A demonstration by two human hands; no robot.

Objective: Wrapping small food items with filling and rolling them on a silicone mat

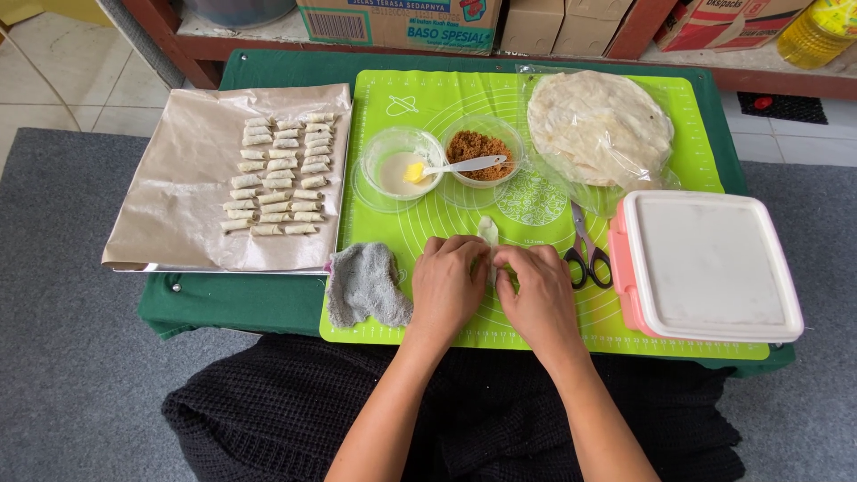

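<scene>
Below the bowls (442,161), our left hand (446,286) and right hand (540,295) pinch a wrapper (488,234) on the mat (420,321); we judge tight, even rolling works best.

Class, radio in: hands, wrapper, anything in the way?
Left hand and right hand both pinching wrapper on mat. Cloth left, scissors right, both apart.

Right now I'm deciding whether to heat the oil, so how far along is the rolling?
Done: several rows of small rolls lie on the paper-lined tray. In hand: the left hand and right hand are pressed together over a wrapper strip on the green mat. Left: a stack of round wrappers in its bag and brown filling in a bowl, so plenty remains.
</scene>
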